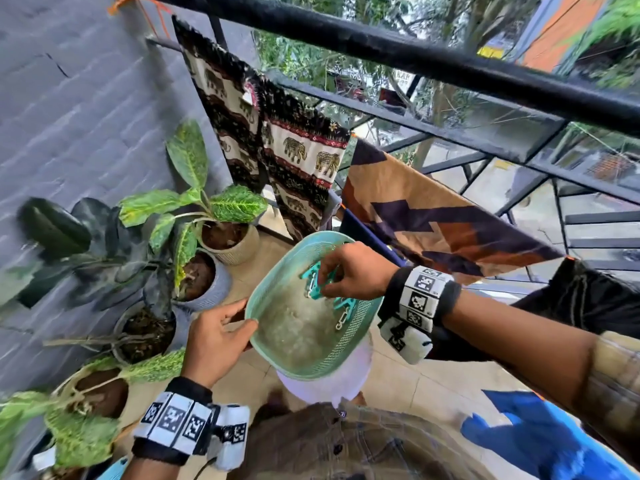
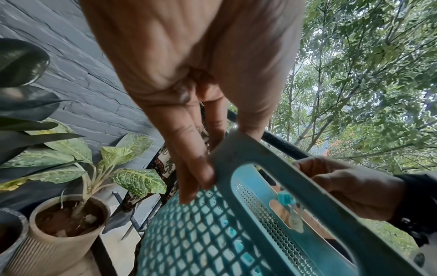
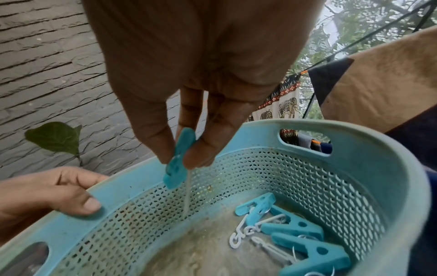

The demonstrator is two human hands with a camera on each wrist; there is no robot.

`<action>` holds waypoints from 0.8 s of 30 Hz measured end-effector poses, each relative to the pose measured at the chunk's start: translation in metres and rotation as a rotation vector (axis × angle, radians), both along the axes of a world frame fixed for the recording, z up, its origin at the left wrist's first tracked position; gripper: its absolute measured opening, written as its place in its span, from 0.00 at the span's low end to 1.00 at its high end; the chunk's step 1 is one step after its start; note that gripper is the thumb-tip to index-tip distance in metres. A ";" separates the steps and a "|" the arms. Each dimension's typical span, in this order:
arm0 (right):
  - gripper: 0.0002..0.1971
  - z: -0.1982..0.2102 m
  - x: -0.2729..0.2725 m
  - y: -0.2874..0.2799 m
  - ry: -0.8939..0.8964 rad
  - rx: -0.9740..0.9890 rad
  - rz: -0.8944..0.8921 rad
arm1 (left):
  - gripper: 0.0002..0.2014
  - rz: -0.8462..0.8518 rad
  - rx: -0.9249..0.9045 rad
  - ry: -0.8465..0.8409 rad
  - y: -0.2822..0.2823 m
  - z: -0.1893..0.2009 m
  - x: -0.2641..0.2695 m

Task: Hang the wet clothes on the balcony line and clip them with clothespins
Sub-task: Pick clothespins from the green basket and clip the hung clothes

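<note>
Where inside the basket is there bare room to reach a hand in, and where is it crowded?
The basket floor is bare from the rim that the left hand holds across to its middle. It is crowded against the far mesh wall, where the loose clothespins lie heaped. The right hand pinches one clothespin above the bare part.

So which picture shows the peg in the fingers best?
The right wrist view: the peg is close up, pinched by the right hand. The head view shows it small and partly hidden. In the left wrist view I cannot tell it apart.
</note>
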State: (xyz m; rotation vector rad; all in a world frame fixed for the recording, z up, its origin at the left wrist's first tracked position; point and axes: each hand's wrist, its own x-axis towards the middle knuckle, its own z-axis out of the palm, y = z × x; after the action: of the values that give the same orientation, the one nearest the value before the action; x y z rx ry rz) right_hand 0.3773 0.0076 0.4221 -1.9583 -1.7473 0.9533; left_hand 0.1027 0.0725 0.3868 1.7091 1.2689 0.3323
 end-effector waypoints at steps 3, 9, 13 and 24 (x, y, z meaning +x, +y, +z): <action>0.08 -0.005 -0.002 0.014 0.017 -0.038 -0.068 | 0.20 -0.008 -0.052 -0.030 0.020 -0.008 -0.002; 0.10 -0.013 -0.018 0.063 0.024 -0.054 -0.122 | 0.20 -0.060 -0.047 0.002 0.096 -0.018 -0.019; 0.09 -0.019 -0.032 0.105 0.047 -0.045 -0.228 | 0.25 -0.089 -0.033 0.035 0.155 -0.014 -0.029; 0.19 -0.019 -0.073 0.190 0.115 0.110 -0.560 | 0.23 -0.153 -0.016 0.099 0.286 -0.004 -0.050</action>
State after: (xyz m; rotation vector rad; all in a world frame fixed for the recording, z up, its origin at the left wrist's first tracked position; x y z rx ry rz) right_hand 0.3046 0.1978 0.4027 -2.0996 -1.0668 0.7314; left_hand 0.0529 0.3584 0.3825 1.8154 1.1988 0.1484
